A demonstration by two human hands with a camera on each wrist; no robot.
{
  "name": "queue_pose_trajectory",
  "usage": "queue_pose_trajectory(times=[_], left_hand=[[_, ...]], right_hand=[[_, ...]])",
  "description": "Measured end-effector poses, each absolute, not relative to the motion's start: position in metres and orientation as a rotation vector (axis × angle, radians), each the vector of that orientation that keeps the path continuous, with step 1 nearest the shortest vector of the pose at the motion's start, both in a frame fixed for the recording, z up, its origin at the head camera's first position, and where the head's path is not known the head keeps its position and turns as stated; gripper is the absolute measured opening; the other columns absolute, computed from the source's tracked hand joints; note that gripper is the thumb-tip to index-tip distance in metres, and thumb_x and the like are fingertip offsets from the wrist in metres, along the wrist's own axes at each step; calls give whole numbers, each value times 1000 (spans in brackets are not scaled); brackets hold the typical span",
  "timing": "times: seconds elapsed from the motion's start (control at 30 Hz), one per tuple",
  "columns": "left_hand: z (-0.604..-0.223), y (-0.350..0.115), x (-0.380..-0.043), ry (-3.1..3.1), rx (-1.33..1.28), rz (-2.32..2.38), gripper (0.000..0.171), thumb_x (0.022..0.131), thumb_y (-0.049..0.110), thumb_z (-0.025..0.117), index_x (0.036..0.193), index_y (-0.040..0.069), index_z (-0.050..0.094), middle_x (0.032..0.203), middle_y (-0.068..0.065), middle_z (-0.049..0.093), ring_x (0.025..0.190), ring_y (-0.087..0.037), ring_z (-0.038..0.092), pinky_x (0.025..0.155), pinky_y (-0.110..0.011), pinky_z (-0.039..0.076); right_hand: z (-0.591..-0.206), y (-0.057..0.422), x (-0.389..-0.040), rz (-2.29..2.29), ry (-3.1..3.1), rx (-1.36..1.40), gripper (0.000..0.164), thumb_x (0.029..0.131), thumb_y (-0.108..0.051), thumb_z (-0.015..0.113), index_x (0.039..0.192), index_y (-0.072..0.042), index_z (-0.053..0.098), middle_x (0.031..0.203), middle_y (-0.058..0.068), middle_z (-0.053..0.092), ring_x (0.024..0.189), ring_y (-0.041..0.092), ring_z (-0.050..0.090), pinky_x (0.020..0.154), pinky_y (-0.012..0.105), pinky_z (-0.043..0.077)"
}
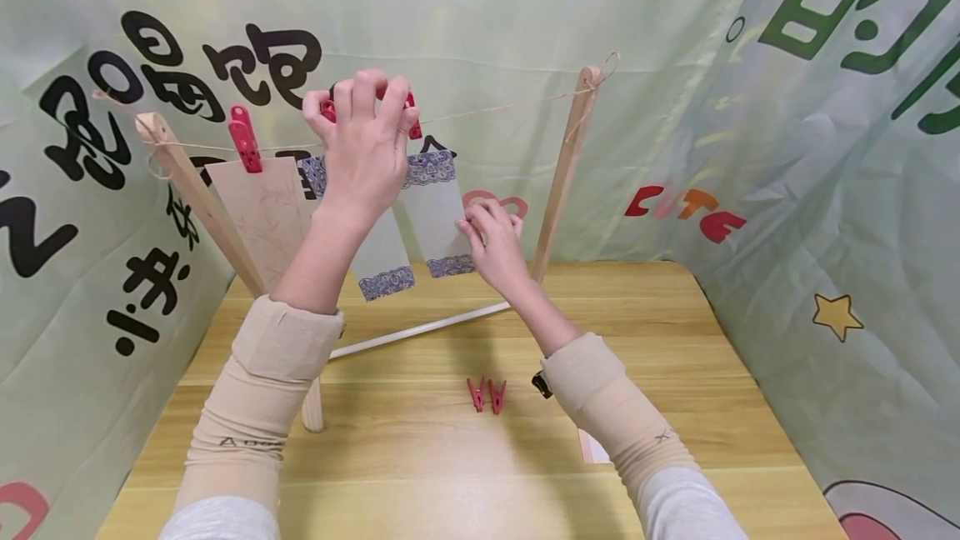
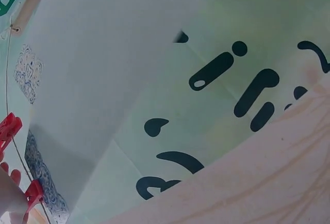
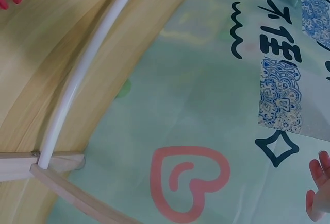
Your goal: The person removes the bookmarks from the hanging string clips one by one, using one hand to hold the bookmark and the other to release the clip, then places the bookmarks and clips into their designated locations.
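Observation:
My left hand (image 1: pixel 363 144) is raised at the string, its bent fingers gripping a red clothespin (image 1: pixel 413 117). Another red clothespin (image 2: pixel 34 194) sits on the string beside that hand, partly covered by it in the head view. Below hang two pale cards with blue patterned ends, the left card (image 1: pixel 381 247) partly behind my wrist and the right card (image 1: pixel 437 211) beside it. My right hand (image 1: pixel 495 244) is at the right card's side edge. In the right wrist view its thumb and fingers (image 3: pixel 318 170) are apart, just off that edge.
A pinkish card (image 1: pixel 258 207) hangs at the left from a red clothespin (image 1: pixel 245 140). Wooden posts (image 1: pixel 566 165) hold the string, with a white rod (image 1: pixel 420 329) low between them. Two clothespins (image 1: pixel 486 396) and a partly hidden card (image 1: pixel 594 447) lie on the table (image 1: pixel 405 457).

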State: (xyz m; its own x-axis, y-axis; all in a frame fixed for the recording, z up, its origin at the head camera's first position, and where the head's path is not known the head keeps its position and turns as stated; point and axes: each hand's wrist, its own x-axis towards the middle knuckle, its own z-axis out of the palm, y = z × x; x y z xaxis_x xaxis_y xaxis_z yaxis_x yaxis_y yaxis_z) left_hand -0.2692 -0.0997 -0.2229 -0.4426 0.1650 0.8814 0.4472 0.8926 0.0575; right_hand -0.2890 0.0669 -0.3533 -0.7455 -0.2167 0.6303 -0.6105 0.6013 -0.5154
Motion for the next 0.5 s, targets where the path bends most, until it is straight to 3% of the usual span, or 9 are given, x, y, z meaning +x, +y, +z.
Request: queue_pose_trajectory(times=[0.5], left_hand=[[-232, -95, -254, -2045, -462, -369, 32, 97, 34, 35, 111, 7, 45, 106, -14, 39, 101, -32, 33, 93, -54, 10]], right_hand=[[-360, 86, -285, 930, -2286, 606, 13, 88, -20, 58, 85, -8, 60, 106, 9, 57, 104, 24, 50, 93, 52, 22]])
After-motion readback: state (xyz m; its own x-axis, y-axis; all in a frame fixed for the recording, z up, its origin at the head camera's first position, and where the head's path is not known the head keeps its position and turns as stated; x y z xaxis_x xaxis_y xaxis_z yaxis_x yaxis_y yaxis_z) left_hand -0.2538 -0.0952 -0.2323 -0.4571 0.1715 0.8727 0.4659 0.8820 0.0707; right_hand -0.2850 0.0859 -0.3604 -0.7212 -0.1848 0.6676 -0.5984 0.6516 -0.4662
